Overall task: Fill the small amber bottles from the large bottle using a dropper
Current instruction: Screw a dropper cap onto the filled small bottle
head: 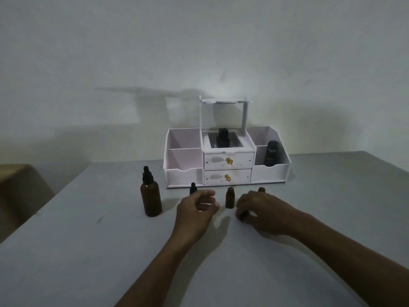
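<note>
Table, large bottle, small bottles, organizer

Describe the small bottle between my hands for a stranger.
Find the white drawer organiser on the table. Before its drawers, between the left hand and right hand, stands a small amber bottle. Unlike its dropper-capped left neighbour, it is uncapped.

The left hand covered the body of a dropper-capped bottle, leaving only its top in sight, and whether its curled fingers pinched anything could not be told. The right hand hid all but the neck of a second small bottle. Its fingers curled round a dark object too covered to identify. Both forearms ran off the bottom edge. The label on the dark container was too small to read.
</note>
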